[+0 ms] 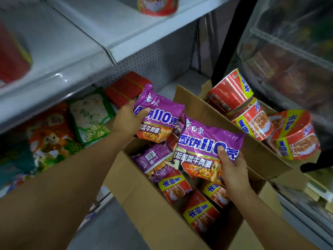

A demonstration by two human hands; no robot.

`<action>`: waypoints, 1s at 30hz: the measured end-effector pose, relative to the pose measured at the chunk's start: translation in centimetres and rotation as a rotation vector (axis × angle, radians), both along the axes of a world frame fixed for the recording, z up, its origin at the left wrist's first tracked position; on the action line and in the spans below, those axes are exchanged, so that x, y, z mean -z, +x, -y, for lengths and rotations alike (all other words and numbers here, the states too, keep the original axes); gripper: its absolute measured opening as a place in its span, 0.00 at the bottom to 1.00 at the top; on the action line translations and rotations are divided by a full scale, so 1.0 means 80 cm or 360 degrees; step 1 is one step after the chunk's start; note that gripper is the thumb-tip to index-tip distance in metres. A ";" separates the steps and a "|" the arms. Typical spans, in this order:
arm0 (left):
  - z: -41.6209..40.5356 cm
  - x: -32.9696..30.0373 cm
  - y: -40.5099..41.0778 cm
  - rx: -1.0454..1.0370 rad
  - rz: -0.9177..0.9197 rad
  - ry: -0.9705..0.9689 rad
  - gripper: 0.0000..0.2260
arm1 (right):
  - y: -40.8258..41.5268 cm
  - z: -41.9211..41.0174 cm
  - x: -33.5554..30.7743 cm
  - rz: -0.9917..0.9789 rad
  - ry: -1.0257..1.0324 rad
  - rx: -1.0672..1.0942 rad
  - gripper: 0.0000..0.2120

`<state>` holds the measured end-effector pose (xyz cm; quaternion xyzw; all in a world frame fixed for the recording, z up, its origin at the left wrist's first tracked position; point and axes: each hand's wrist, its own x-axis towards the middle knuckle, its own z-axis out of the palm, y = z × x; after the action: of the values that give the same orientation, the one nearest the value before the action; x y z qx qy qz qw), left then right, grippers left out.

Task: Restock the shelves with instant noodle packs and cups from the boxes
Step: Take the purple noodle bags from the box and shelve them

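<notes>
— While both my arms reach over the box [147, 199], what have you got hold of?

— My left hand [128, 121] grips one purple pack [158, 112] by its left edge, thumb curled across the front, above the box's far left corner. My right hand [232, 170] pinches a second purple pack [207, 147] at its lower right corner, thumb pressed on the front, over the box's middle.

— And inside the box?

— Another purple pack [153, 159] lies below the two I hold, and red packs [174, 188] with yellow bands sit nearer me.

— Beyond the box?

— Red cups [252, 120] are heaped to its right, behind its raised flap. Left of it, the low shelf [59, 82] carries a green-and-white bag [90, 116], an orange bag [52, 141] and a red pack [126, 87].
</notes>
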<state>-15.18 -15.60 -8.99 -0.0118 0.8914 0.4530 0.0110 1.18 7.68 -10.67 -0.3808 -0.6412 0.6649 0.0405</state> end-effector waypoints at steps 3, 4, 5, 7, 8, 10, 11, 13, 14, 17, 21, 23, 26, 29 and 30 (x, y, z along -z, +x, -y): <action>0.017 -0.037 0.028 -0.0114 0.0095 0.0258 0.08 | 0.011 0.015 -0.033 -0.0092 -0.0005 -0.0053 0.21; 0.023 -0.050 0.038 -0.0130 0.0097 0.0306 0.08 | 0.015 0.020 -0.045 -0.0127 -0.0005 -0.0072 0.20; 0.028 -0.064 0.049 -0.0146 0.0103 0.0340 0.08 | 0.019 0.026 -0.057 -0.0158 -0.0008 -0.0086 0.20; 0.040 -0.091 0.070 -0.0174 0.0102 0.0399 0.11 | 0.028 0.037 -0.083 -0.0226 -0.0015 -0.0116 0.19; 0.046 -0.105 0.080 -0.0184 0.0099 0.0425 0.12 | 0.033 0.042 -0.096 -0.0261 -0.0019 -0.0133 0.18; 0.057 -0.133 0.100 -0.0191 0.0084 0.0454 0.12 | 0.041 0.051 -0.121 -0.0325 -0.0016 -0.0164 0.15; 0.062 -0.148 0.109 -0.0197 0.0063 0.0456 0.12 | 0.045 0.056 -0.136 -0.0366 -0.0011 -0.0177 0.14; 0.072 -0.182 0.128 -0.0212 0.0019 0.0410 0.13 | 0.051 0.065 -0.164 -0.0438 0.0001 -0.0197 0.13; 0.077 -0.199 0.137 -0.0222 -0.0022 0.0374 0.14 | 0.054 0.069 -0.177 -0.0467 0.0006 -0.0214 0.12; 0.092 -0.249 0.161 -0.0244 -0.0135 0.0316 0.14 | 0.061 0.081 -0.216 -0.0570 0.0019 -0.0267 0.14; 0.113 -0.307 0.187 -0.0265 -0.0233 0.0407 0.10 | 0.069 0.092 -0.262 -0.0668 0.0040 -0.0320 0.15; 0.122 -0.336 0.198 -0.0280 -0.0275 0.0492 0.11 | 0.070 0.097 -0.285 -0.0715 0.0057 -0.0345 0.17; 0.131 -0.380 0.212 -0.0295 -0.0371 0.0489 0.10 | 0.068 0.103 -0.322 -0.0811 0.0103 -0.0311 0.10; 0.141 -0.423 0.222 -0.0329 -0.0504 0.0459 0.08 | 0.059 0.109 -0.361 -0.0869 0.0133 -0.0297 0.15; 0.145 -0.436 0.223 -0.0342 -0.0550 0.0444 0.08 | 0.056 0.112 -0.374 -0.0901 0.0132 -0.0305 0.17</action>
<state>2.69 -27.21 25.92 -0.0271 0.8024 0.5656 -0.1884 5.62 -1.32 19.29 -0.1161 -0.6641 0.7187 0.1701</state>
